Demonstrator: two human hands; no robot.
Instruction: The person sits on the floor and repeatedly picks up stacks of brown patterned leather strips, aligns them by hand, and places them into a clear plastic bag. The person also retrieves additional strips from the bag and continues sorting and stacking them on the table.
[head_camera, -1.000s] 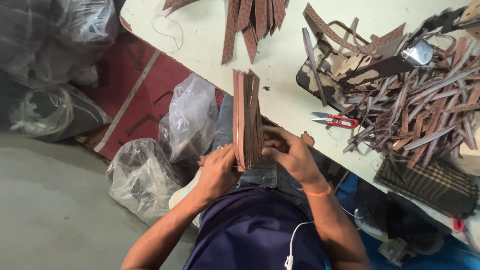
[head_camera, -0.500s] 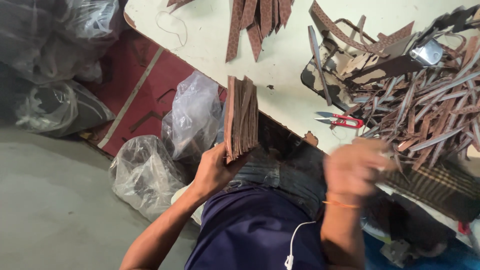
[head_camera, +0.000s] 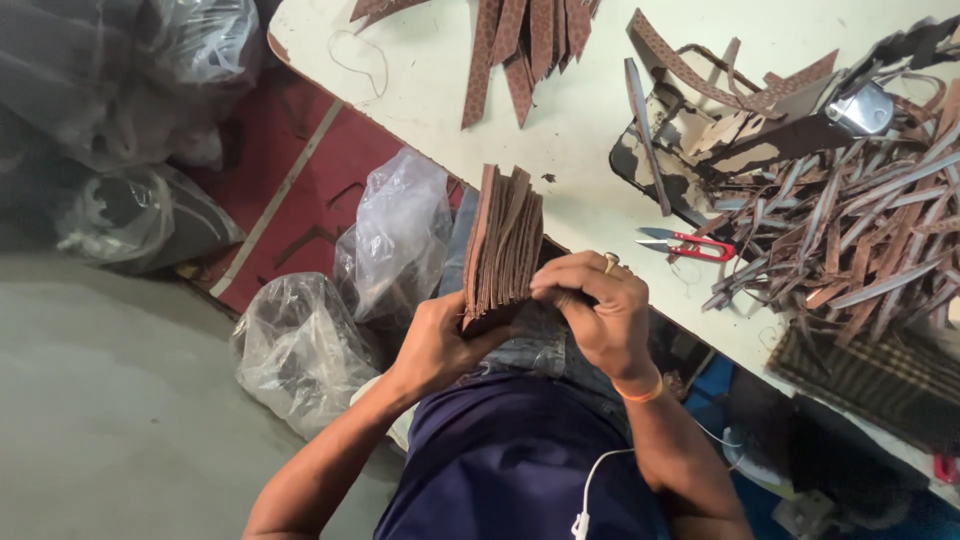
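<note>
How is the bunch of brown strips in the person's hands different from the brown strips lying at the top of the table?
The held stack of strips is pressed tight together on edge, while the table strips lie flat and fanned out. The stack is clasped by the left hand and right hand above the lap; the table strips lie untouched. Both are brown and patterned.

I'm looking straight down on the wearer: a dark navy short-sleeved top (head_camera: 520, 460), both forearms bare from the elbow. The right hand (head_camera: 600, 310) carries a gold-coloured ring (head_camera: 611, 263) on one finger, and there's a thin orange band (head_camera: 640, 388) around that wrist. The left hand (head_camera: 440, 345) is plain. A white cable (head_camera: 590, 490) with a small plug runs down the shirt front. Blue denim (head_camera: 530, 350) shows at the lap.
</note>
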